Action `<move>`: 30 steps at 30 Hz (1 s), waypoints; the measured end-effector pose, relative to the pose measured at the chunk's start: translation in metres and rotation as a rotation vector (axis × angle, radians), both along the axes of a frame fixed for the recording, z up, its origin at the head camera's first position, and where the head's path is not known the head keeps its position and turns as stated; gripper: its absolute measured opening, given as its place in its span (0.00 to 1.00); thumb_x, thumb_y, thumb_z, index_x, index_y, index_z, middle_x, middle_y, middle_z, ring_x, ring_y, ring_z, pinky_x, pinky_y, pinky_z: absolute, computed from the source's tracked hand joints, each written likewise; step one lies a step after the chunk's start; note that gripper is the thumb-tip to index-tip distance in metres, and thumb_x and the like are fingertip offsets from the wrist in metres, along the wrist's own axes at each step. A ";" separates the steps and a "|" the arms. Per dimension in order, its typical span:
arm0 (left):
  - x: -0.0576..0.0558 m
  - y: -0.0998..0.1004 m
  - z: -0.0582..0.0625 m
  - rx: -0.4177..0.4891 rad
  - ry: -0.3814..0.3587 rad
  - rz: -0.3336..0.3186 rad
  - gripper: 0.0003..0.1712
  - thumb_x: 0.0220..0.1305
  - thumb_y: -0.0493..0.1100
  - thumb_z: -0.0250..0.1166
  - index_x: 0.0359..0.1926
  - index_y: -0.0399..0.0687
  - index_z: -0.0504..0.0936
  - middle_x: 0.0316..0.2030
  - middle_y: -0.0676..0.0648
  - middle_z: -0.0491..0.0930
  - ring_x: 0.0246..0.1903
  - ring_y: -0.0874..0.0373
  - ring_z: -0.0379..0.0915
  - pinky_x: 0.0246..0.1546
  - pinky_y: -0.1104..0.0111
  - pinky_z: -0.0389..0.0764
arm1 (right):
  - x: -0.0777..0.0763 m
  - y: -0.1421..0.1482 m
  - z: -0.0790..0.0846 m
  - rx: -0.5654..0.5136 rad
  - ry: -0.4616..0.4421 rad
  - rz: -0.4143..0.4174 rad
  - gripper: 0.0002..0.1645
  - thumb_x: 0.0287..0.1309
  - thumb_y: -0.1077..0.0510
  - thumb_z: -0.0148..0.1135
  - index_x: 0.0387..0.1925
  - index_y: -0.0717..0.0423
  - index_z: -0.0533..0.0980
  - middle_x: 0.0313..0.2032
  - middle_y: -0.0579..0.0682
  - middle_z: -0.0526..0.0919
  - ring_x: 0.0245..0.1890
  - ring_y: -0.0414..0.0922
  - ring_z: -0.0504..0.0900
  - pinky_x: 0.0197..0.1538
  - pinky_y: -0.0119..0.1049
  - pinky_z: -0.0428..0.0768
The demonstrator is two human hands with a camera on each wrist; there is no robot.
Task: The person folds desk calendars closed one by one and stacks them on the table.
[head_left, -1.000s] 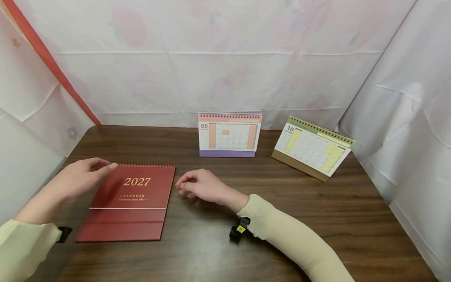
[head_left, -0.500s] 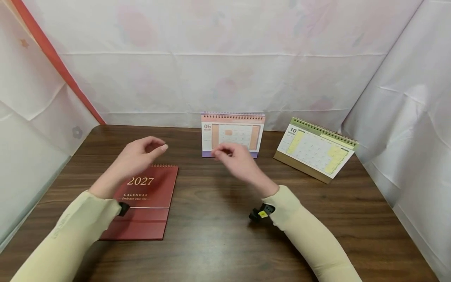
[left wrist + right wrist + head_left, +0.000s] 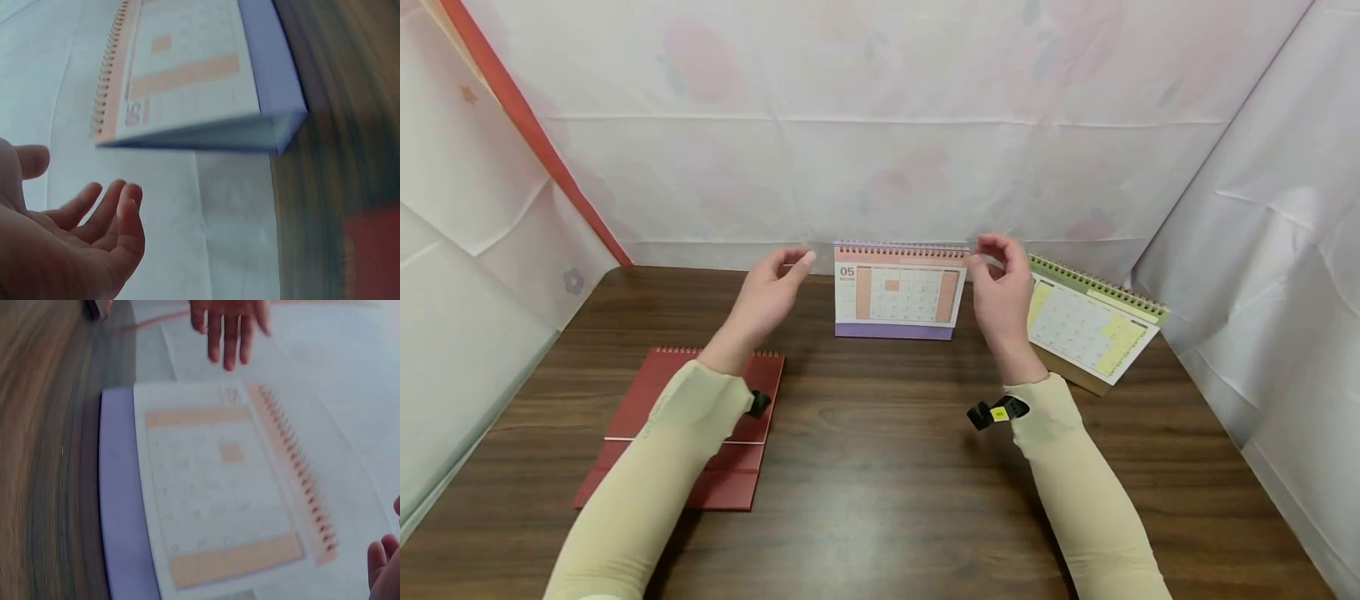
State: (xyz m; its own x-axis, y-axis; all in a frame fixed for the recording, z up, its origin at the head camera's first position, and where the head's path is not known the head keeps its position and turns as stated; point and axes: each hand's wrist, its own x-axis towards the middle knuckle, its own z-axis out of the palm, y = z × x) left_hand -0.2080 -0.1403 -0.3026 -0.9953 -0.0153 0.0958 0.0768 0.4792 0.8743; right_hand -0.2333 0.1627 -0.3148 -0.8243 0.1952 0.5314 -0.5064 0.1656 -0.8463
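Observation:
A purple-based desk calendar (image 3: 898, 293) showing "05" stands upright at the back of the table. My left hand (image 3: 770, 292) is a short way off its left side, fingers loosely bent and holding nothing. In the left wrist view a gap shows between that hand (image 3: 81, 231) and the calendar's open triangular end (image 3: 231, 134). My right hand (image 3: 1003, 287) is at the calendar's right edge, thumb close to the upper right corner. Its fingers (image 3: 384, 562) appear at the lower right of the right wrist view, beside the spiral binding (image 3: 300, 472).
A red calendar (image 3: 745, 475) lies flat at the left, partly under my left sleeve. A green-topped calendar (image 3: 1090, 321) showing "10" stands angled at the right, its left end behind my right hand. A white patterned curtain (image 3: 880, 125) hangs behind the brown table (image 3: 865, 517).
Both hands have moved to the back of the table. The left came over from the red calendar, the right swung across to the purple-based calendar's right side. The calendars keep their places.

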 end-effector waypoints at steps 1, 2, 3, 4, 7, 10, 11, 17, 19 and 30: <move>-0.003 0.004 0.000 0.021 0.001 0.007 0.39 0.71 0.69 0.51 0.70 0.48 0.68 0.66 0.45 0.69 0.65 0.49 0.64 0.61 0.50 0.68 | -0.002 0.001 -0.002 -0.001 -0.001 -0.004 0.18 0.65 0.71 0.57 0.56 0.70 0.73 0.55 0.63 0.75 0.57 0.54 0.75 0.56 0.37 0.73; -0.005 0.008 -0.001 0.038 -0.001 0.012 0.40 0.71 0.69 0.49 0.71 0.48 0.68 0.66 0.45 0.69 0.65 0.49 0.63 0.62 0.50 0.67 | -0.005 0.002 -0.003 0.001 -0.009 -0.007 0.19 0.65 0.70 0.56 0.57 0.69 0.73 0.56 0.63 0.74 0.59 0.53 0.74 0.58 0.37 0.72; -0.008 0.012 -0.002 0.052 -0.006 0.020 0.41 0.71 0.71 0.48 0.71 0.48 0.67 0.67 0.45 0.68 0.66 0.50 0.62 0.63 0.51 0.66 | -0.008 0.003 -0.006 0.002 -0.020 -0.002 0.20 0.65 0.69 0.57 0.59 0.67 0.73 0.58 0.61 0.74 0.60 0.52 0.73 0.59 0.37 0.72; -0.010 0.015 -0.003 0.063 -0.010 0.026 0.42 0.71 0.71 0.47 0.72 0.48 0.66 0.68 0.45 0.67 0.67 0.50 0.60 0.64 0.51 0.65 | -0.010 0.004 -0.009 0.003 -0.036 0.010 0.21 0.66 0.68 0.57 0.60 0.65 0.72 0.59 0.59 0.73 0.61 0.51 0.73 0.60 0.37 0.71; -0.014 0.021 -0.007 0.097 -0.020 0.043 0.42 0.71 0.72 0.44 0.72 0.48 0.66 0.69 0.45 0.66 0.69 0.50 0.58 0.67 0.51 0.62 | -0.015 0.002 -0.016 0.025 -0.111 0.036 0.24 0.68 0.63 0.57 0.64 0.62 0.70 0.61 0.56 0.73 0.63 0.47 0.72 0.63 0.36 0.70; -0.016 0.025 -0.013 0.130 -0.031 0.037 0.42 0.72 0.71 0.44 0.72 0.47 0.67 0.69 0.45 0.66 0.70 0.51 0.57 0.68 0.51 0.59 | -0.018 -0.001 -0.022 0.066 -0.208 0.050 0.27 0.70 0.58 0.57 0.67 0.60 0.68 0.63 0.55 0.73 0.63 0.47 0.72 0.64 0.37 0.70; -0.017 0.026 -0.015 0.138 -0.034 0.034 0.42 0.72 0.71 0.44 0.71 0.47 0.67 0.69 0.45 0.67 0.70 0.51 0.57 0.68 0.52 0.60 | -0.019 -0.001 -0.024 0.083 -0.245 0.054 0.27 0.71 0.56 0.56 0.68 0.59 0.68 0.63 0.55 0.73 0.64 0.47 0.71 0.64 0.38 0.70; -0.020 0.030 -0.021 0.150 -0.042 0.034 0.40 0.73 0.69 0.46 0.70 0.46 0.69 0.67 0.44 0.68 0.68 0.51 0.59 0.66 0.52 0.62 | -0.020 -0.002 -0.029 0.155 -0.438 0.060 0.29 0.73 0.48 0.53 0.69 0.56 0.69 0.63 0.54 0.74 0.63 0.47 0.71 0.63 0.41 0.70; -0.021 0.030 -0.021 0.153 -0.051 0.039 0.40 0.73 0.69 0.46 0.70 0.45 0.69 0.67 0.44 0.69 0.68 0.51 0.60 0.66 0.53 0.63 | -0.020 0.000 -0.030 0.163 -0.460 0.055 0.29 0.72 0.47 0.53 0.68 0.57 0.70 0.62 0.54 0.75 0.62 0.47 0.72 0.62 0.42 0.71; -0.022 0.038 -0.021 0.183 -0.065 0.007 0.42 0.72 0.69 0.47 0.72 0.44 0.66 0.64 0.44 0.71 0.63 0.46 0.67 0.57 0.54 0.73 | -0.019 0.007 -0.031 0.115 -0.472 0.084 0.29 0.73 0.47 0.51 0.68 0.58 0.70 0.62 0.55 0.75 0.57 0.48 0.74 0.61 0.46 0.73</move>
